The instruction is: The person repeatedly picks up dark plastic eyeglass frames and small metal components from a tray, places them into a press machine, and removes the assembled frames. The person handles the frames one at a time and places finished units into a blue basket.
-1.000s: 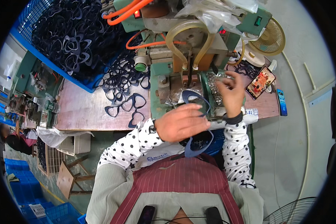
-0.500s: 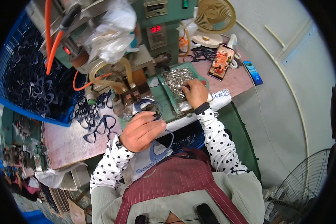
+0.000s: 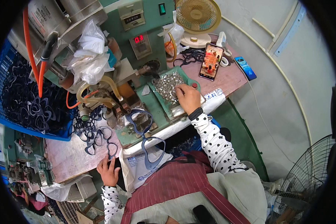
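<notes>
A blue-grey frame piece shaped like spectacles [image 3: 153, 163] hangs from the green machine's work head [image 3: 125, 112], its lower loop over a white printed bag [image 3: 140, 168]. Neither hand touches it. My left hand [image 3: 108, 173] is at the table's front edge, fingers stretched and thumb apart. Its fingertips reach the end of a loose dark frame piece [image 3: 112, 149]; whether they touch it I cannot tell. My right hand [image 3: 189, 98] rests over the green tray [image 3: 195, 85] of small shiny metal bits [image 3: 168, 85]. Its fingers are bent together at the pile, and anything between them is hidden.
A blue basket [image 3: 52, 132] full of dark frame pieces stands at the left, beside a loose heap [image 3: 84, 125]. Orange hoses [image 3: 30, 48] hang from the machine. A phone [image 3: 211, 61], a small fan [image 3: 198, 16] and a blue device [image 3: 245, 68] are at the right.
My left hand has let go of the hanging frame piece and moved left and down to the table's edge. My right hand stays at the metal bits. The view has shifted slightly.
</notes>
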`<state>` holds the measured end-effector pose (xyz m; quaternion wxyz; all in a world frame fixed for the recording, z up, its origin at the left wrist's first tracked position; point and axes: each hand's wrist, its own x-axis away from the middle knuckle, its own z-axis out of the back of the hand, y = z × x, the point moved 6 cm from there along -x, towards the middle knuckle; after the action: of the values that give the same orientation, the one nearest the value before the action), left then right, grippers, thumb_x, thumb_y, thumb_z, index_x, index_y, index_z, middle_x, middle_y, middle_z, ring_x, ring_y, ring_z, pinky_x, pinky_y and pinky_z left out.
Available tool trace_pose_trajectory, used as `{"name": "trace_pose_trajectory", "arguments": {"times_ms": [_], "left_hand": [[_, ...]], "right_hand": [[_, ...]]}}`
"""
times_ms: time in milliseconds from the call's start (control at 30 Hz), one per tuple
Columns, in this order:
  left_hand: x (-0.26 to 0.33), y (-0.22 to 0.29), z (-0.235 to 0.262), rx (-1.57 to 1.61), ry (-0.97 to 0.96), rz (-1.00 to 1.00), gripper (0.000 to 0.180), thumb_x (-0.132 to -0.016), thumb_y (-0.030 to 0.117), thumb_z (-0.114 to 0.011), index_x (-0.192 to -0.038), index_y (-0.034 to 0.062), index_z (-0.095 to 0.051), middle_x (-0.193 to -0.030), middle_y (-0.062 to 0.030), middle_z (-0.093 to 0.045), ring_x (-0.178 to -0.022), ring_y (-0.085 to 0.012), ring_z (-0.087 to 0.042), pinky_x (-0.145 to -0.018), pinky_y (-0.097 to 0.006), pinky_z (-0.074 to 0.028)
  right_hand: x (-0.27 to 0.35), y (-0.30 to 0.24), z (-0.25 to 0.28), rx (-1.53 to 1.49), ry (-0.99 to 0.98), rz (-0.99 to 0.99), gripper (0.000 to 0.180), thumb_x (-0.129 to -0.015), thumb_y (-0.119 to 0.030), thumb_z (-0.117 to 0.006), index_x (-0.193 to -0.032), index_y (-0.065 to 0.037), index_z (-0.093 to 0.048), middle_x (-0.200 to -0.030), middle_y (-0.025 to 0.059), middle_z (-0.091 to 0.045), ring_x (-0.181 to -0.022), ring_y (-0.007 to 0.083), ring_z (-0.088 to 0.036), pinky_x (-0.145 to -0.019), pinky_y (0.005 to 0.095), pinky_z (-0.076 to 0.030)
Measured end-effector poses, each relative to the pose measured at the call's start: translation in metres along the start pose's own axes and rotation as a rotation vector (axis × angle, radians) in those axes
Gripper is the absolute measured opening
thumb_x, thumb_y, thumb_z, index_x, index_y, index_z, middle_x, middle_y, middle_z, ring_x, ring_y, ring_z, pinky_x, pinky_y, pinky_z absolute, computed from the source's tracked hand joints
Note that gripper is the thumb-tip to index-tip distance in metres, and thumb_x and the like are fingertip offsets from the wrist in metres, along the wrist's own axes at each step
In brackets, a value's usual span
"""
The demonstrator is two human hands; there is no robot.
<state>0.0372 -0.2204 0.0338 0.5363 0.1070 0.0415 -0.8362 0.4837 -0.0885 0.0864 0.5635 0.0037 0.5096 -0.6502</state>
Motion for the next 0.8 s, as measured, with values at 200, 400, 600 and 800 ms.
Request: {"name": "trace_pose_trajectory", "arguments": {"times_ms": [200,400,600,800], "left_hand": [[-0.02,-0.004,-0.008,0.037,0.251,0.017,0.032,-0.081,0.02,-0.067,-0.111,0.0094,-0.064,-0.109,-0.0079,-0.06,-0.101,-0.0273,-0.054,-0.095,-0.047,-0.033],[-0.037,0.004,-0.002,0.08,0.171,-0.014,0.033,-0.081,0.023,-0.068,-0.11,0.0079,-0.063,-0.105,-0.0098,-0.059,-0.102,-0.0295,-0.053,-0.095,-0.046,-0.032],[-0.023,-0.027,0.025,0.195,0.315,0.02,0.022,-0.068,0.003,-0.068,-0.089,0.0058,-0.061,-0.115,-0.0143,-0.059,-0.107,-0.036,-0.053,-0.094,-0.048,-0.036],[-0.097,-0.061,0.021,1.228,0.66,0.481,0.014,-0.086,0.003,-0.064,-0.1,0.0013,-0.059,-0.124,-0.0095,-0.056,-0.105,-0.0171,-0.054,-0.091,-0.028,-0.044]], "right_hand": [[0.0,0.006,0.002,-0.05,-0.065,-0.112,0.007,-0.086,-0.012,-0.062,-0.091,-0.008,-0.062,-0.076,0.0142,-0.067,-0.071,0.0351,-0.065,-0.064,0.0436,-0.05],[0.0,0.006,0.005,-0.127,-0.079,-0.161,0.007,-0.087,-0.011,-0.061,-0.093,-0.008,-0.06,-0.078,0.0144,-0.067,-0.072,0.036,-0.065,-0.063,0.0435,-0.05],[-0.009,-0.033,0.011,-0.158,-0.124,-0.039,0.007,-0.082,-0.007,-0.066,-0.088,-0.004,-0.069,-0.084,0.0094,-0.069,-0.076,0.0214,-0.065,-0.066,0.031,-0.049],[-0.009,-0.114,0.011,-0.621,-0.417,-0.159,0.016,-0.08,0.0,-0.067,-0.095,0.0,-0.072,-0.085,0.0028,-0.068,-0.068,0.0055,-0.054,-0.062,0.0202,-0.042]]}}
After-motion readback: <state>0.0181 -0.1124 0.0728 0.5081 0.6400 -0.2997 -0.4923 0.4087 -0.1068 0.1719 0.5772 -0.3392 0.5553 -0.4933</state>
